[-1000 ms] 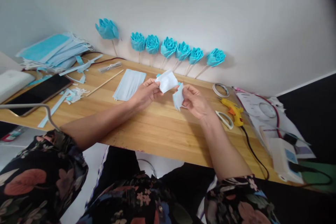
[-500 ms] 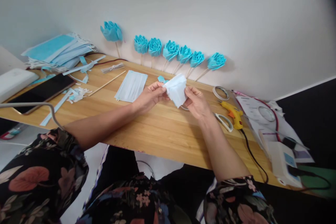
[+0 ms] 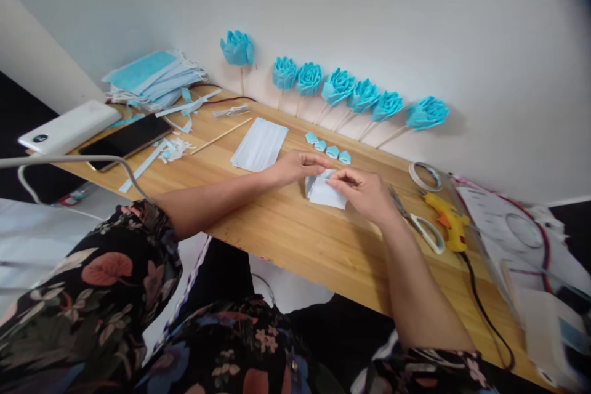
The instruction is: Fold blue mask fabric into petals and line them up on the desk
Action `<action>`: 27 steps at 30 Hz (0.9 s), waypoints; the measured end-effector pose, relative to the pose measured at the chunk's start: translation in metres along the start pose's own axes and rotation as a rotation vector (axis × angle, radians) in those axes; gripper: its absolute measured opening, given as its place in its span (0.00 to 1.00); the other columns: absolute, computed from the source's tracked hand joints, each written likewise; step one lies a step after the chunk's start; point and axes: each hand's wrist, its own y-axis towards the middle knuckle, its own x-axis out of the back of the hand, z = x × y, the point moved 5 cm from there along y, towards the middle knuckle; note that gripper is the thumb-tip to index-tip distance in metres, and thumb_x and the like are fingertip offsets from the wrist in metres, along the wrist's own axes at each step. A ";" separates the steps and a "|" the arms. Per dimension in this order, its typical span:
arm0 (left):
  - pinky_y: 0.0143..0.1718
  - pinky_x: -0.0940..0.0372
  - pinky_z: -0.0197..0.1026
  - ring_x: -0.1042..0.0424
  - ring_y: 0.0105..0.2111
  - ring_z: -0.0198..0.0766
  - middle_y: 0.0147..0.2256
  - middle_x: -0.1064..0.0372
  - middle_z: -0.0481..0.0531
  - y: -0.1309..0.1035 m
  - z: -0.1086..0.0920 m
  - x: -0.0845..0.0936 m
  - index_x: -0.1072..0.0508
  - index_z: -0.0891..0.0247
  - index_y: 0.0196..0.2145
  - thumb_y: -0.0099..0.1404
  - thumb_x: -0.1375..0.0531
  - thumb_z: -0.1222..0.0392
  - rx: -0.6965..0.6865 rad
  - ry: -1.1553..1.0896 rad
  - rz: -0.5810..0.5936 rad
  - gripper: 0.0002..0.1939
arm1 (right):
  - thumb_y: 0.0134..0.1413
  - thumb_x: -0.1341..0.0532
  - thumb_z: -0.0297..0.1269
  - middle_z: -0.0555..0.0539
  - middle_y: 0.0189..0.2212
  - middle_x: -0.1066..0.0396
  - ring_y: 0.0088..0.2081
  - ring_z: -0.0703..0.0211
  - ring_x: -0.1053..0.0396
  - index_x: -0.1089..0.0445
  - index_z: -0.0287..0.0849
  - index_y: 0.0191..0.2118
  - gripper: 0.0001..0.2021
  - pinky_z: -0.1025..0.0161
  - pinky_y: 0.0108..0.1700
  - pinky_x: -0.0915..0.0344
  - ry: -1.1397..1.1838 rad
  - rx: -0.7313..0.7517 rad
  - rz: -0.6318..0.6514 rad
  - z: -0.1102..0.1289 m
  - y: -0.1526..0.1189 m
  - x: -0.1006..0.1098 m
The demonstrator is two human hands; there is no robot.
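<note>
Small white fabric pieces (image 3: 327, 192) lie on the wooden table under both hands. My right hand (image 3: 362, 191) pinches the near part of them between thumb and fingers. Just to the left, my left hand (image 3: 300, 167) touches their far edge with its fingers stretched out and somewhat apart. Several small folded blue pieces (image 3: 332, 151) sit in a row beyond the hands. A pleated pale mask sheet (image 3: 261, 144) lies flat left of my left hand. Scissors (image 3: 427, 233) with white handles rest to the right of my right hand.
Several blue flowers on sticks (image 3: 338, 87) lean against the wall. A yellow glue gun (image 3: 447, 220) and tape roll (image 3: 425, 176) are at the right. Stacked masks (image 3: 152, 77), a phone (image 3: 129, 140), a white power bank (image 3: 71, 126) and a wooden stick (image 3: 221, 135) are at the left.
The white fabric has come down from between the raised hands onto the table. My left hand's fingers have loosened. The view has shifted left, and the folded blue pieces and scissors show more fully.
</note>
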 end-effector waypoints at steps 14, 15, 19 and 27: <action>0.26 0.36 0.35 0.30 0.23 0.33 0.25 0.27 0.47 -0.006 -0.007 0.005 0.28 0.65 0.35 0.69 0.40 0.63 0.052 -0.025 -0.231 0.04 | 0.52 0.30 0.43 0.49 0.31 0.23 0.34 0.56 0.28 0.22 0.48 0.28 0.07 0.57 0.40 0.33 0.147 0.070 -0.072 0.016 -0.004 0.015; 0.25 0.37 0.35 0.30 0.23 0.32 0.25 0.28 0.47 -0.007 -0.008 0.004 0.29 0.65 0.36 0.70 0.40 0.63 0.061 -0.054 -0.248 0.04 | 0.51 0.30 0.44 0.50 0.28 0.25 0.31 0.58 0.31 0.22 0.47 0.28 0.08 0.58 0.36 0.34 0.198 0.020 -0.043 0.014 -0.006 0.012; 0.29 0.36 0.34 0.31 0.24 0.30 0.26 0.29 0.44 -0.011 -0.011 -0.005 0.31 0.64 0.35 0.69 0.40 0.67 0.058 -0.213 -0.258 0.03 | 0.50 0.30 0.47 0.52 0.23 0.28 0.26 0.63 0.37 0.22 0.45 0.29 0.11 0.62 0.31 0.40 0.254 -0.077 -0.064 0.013 -0.008 -0.002; 0.28 0.41 0.32 0.36 0.24 0.27 0.25 0.32 0.43 -0.017 -0.009 -0.022 0.29 0.66 0.32 0.59 0.28 0.55 0.011 -0.400 -0.143 0.16 | 0.54 0.32 0.39 0.49 0.39 0.22 0.44 0.55 0.26 0.22 0.47 0.29 0.05 0.55 0.51 0.32 0.102 0.139 -0.462 0.021 -0.004 0.005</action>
